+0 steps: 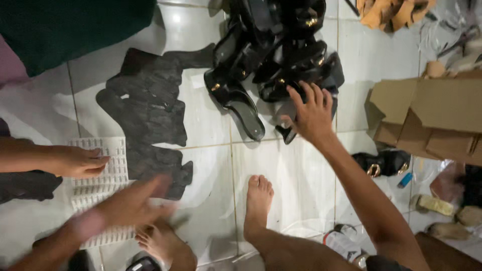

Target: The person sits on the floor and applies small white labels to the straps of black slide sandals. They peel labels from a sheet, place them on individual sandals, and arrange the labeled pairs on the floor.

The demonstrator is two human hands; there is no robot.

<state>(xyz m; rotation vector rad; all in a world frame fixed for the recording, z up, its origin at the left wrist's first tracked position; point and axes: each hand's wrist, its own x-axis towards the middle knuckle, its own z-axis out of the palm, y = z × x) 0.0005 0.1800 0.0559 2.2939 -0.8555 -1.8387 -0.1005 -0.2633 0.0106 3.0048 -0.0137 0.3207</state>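
Nearest the camera, the person's two bare feet (258, 200) rest on the white tiled floor (296, 170), just below and between the hands. The left hand (135, 200) is blurred, so how far its fingers are spread cannot be told for sure; it looks flat and holds nothing, hovering over the near edge of a white sticker sheet (100, 175) and the lower end of a dark cut-out sheet (150, 115). Just to its left, another person's hand (75, 161) lies on the same sticker sheet, fingers loosely curled, pressing down on it. The dark cut-out sheet stretches away from the left hand, up across the tiles. The right hand (311, 113) is reached out farther, fingers spread wide open and gripping nothing, its fingertips touching the near edge of a pile of black sandals (276, 55); one loose black sandal (241, 108) lies just to the left of this hand. To the right of the right forearm sits another black sandal with a gold buckle (384, 163), and beyond that a torn cardboard box (432, 115). Farthest off, past the pile, lie tan leather scraps (391, 12).
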